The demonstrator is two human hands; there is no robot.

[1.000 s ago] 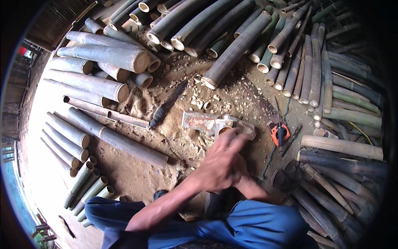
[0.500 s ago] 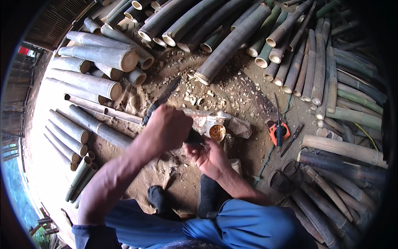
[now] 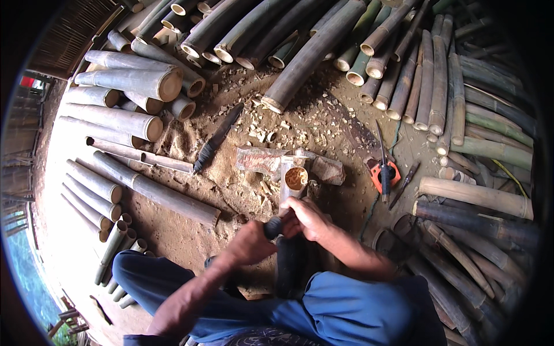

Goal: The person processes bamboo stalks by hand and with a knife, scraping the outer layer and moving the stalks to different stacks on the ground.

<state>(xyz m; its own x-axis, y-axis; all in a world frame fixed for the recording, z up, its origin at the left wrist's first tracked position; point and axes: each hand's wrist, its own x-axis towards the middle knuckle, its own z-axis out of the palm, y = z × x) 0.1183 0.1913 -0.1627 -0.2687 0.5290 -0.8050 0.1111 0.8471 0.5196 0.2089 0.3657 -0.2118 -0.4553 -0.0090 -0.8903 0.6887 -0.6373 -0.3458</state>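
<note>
My left hand [image 3: 251, 242] is closed around a short, dark handle [image 3: 273, 227]; whatever blade or tool end it has is hidden. Beside it, my right hand [image 3: 309, 219] curls at the near end of a pale bamboo tube [image 3: 284, 193], fingers partly hidden. The tube's open end, with orange-brown shavings [image 3: 296, 179] inside, faces up by a rough wood block [image 3: 259, 160]. To the left lies a large knife [image 3: 218, 138] with a dark wrapped grip. On the right, a second black-handled blade [image 3: 384, 167] rests over an orange object [image 3: 376, 176].
Stacks of cut bamboo [image 3: 130, 81] line the left and far sides, with more bamboo poles [image 3: 473, 199] on the right. Wood chips [image 3: 300, 134] litter the ground. A long bamboo pole [image 3: 161, 193] lies left of my hands. A thin dark tool [image 3: 405, 183] lies to the right.
My left hand has come down and nearer to me with the dark handle, uncovering the knife grip and wood block. My right hand has shifted slightly, staying by the tube.
</note>
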